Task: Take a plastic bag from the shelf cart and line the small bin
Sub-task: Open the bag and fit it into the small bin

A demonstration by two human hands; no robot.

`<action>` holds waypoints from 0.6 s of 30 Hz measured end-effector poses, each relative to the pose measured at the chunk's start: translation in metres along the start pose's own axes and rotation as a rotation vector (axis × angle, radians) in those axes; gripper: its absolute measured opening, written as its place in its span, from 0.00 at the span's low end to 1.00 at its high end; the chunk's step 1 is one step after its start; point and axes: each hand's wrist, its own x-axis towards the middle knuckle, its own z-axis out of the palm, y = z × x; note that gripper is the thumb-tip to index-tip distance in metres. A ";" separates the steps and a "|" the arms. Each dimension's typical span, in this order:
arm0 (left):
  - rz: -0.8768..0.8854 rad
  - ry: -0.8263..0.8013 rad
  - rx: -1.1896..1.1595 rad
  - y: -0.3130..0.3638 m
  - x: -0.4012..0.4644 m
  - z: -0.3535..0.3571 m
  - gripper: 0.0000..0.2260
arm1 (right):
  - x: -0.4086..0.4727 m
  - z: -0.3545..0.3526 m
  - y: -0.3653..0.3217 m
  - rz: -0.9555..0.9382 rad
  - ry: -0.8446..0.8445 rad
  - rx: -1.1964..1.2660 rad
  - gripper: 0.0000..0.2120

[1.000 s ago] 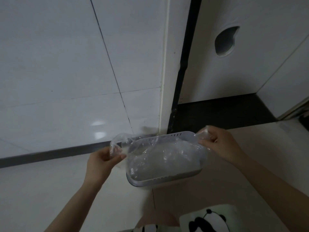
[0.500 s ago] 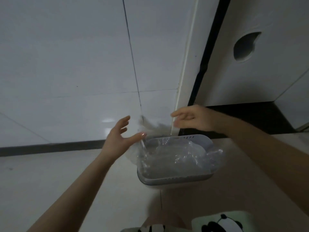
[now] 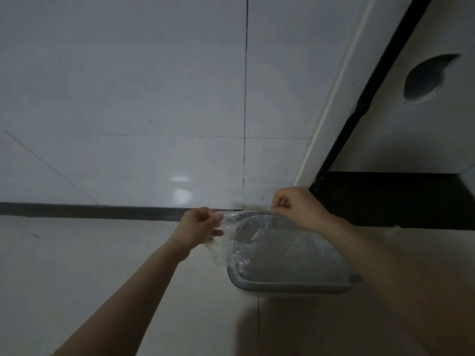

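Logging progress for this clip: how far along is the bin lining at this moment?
Done: the plastic bag already sits inside the small bin on the floor. In hand: the left hand pinches bag film outside the left rim, and the right hand pinches it at the far rim. Left: loose film beside the left rim apparently still needs folding over and smoothing.

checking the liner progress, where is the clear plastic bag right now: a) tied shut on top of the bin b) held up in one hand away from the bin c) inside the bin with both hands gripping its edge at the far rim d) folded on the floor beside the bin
c: the plastic bag sits inside the small bin, its edge pinched by the left hand and right hand at the far rim.
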 end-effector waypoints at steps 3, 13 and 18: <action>0.012 0.125 -0.085 -0.014 0.004 0.007 0.08 | 0.012 0.007 -0.003 -0.032 0.003 0.009 0.05; -0.065 0.245 0.020 -0.066 0.034 0.027 0.10 | 0.046 0.016 0.016 0.138 -0.169 -0.211 0.09; -0.030 0.258 0.130 -0.090 0.032 0.035 0.11 | 0.050 0.018 0.025 0.246 -0.238 -0.162 0.12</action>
